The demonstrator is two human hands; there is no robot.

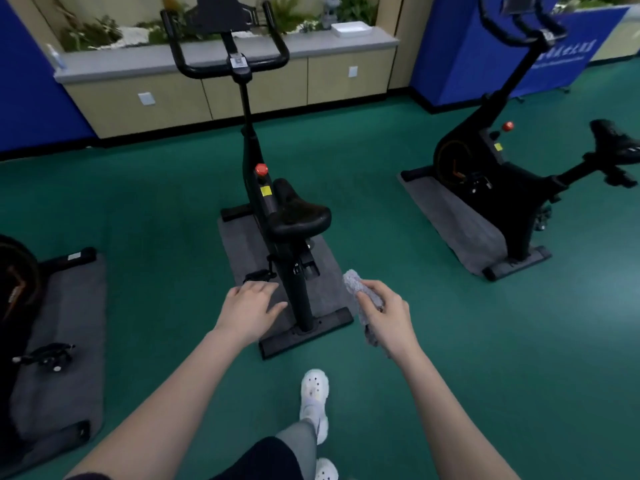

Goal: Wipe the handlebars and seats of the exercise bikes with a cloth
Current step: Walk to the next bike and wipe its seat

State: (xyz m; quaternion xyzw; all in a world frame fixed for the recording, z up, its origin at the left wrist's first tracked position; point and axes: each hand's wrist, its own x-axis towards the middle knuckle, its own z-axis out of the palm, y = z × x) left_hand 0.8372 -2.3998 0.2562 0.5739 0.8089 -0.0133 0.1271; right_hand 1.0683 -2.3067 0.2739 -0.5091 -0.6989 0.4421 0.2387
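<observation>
Grey cloth [363,299] in rt hand [389,320]

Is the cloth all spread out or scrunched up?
Scrunched up. The cloth is bunched into a wad in the right hand, with one lump poking out above the fingers and a bit hanging below.

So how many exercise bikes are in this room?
3 in view. The middle bike stands straight ahead of the hands. The right bike is off to the right by the blue panel. The left bike is cut off at the left edge. More may stand outside the picture.
</observation>
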